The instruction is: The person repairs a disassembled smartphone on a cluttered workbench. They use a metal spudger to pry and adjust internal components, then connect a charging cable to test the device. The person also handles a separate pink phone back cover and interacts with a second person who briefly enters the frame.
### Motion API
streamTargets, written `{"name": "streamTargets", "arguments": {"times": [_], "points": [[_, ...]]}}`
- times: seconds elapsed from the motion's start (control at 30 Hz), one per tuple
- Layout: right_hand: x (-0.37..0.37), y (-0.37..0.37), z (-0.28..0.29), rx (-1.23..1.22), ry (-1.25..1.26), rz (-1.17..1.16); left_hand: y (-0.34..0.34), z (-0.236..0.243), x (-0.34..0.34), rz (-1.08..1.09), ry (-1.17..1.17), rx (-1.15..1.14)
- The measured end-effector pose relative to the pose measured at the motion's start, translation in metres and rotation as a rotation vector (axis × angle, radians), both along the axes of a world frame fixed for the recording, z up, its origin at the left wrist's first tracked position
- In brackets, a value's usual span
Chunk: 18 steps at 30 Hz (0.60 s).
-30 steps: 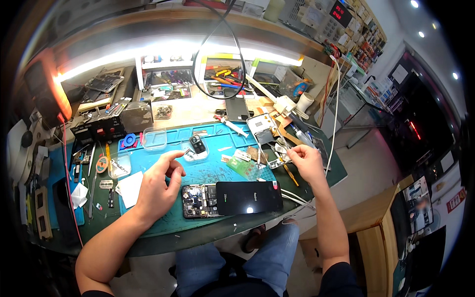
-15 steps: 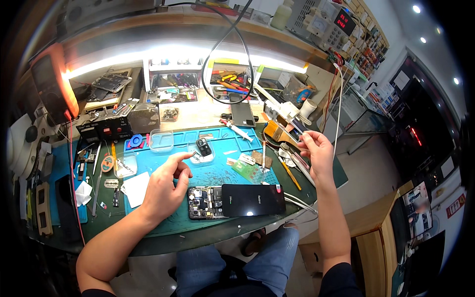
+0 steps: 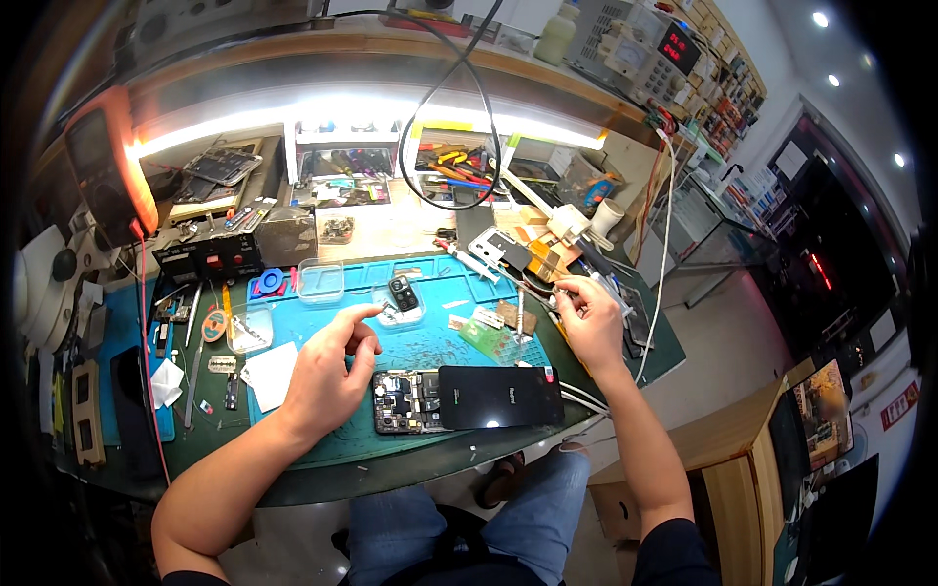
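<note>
My left hand (image 3: 327,381) hovers empty at the left of an opened phone, fingers loosely curled and apart. The phone's exposed internals (image 3: 405,400) show beside a black glossy back panel (image 3: 498,396) on the blue mat (image 3: 332,439). My right hand (image 3: 591,332) pinches among a heap of parts right of the mat; what it grips is too small to tell. That heap holds a silver phone frame (image 3: 498,244) and orange flex pieces (image 3: 542,262). A syringe (image 3: 469,259), clear container with a black camera-like part (image 3: 401,293) and green translucent piece (image 3: 489,337) lie ahead.
A multimeter (image 3: 107,166), small black powered box (image 3: 210,259) and white paper (image 3: 269,376) are at the left. Tool trays (image 3: 454,171) line the back under a light strip, with a black cable loop hanging before them. White cables (image 3: 667,215) run along the right.
My right hand rose with a dark flat piece half a second ago and has since come down and left among the parts, where the silver frame shows again. My left hand has barely moved.
</note>
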State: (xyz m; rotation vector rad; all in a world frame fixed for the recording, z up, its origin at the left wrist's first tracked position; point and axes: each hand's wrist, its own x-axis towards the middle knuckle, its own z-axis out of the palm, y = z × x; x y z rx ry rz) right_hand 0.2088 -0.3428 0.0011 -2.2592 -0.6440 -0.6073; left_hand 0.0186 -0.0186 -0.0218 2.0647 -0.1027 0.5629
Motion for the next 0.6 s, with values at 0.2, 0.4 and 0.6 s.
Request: {"name": "streamTargets", "arguments": {"times": [0.2,0.4,0.6], "points": [[-0.081,-0.023,0.004,0.029,-0.241,0.121,0.007,-0.002,-0.003,0.037,0.009,0.014],[-0.194,-0.104,-0.092,-0.666,0.051,0.7,0.001,-0.003,0.001,0.025,0.054,-0.034],[-0.204,-0.191,-0.22,-0.738,0.28,0.528,0.0,-0.007,0.0,0.115,0.025,0.013]]}}
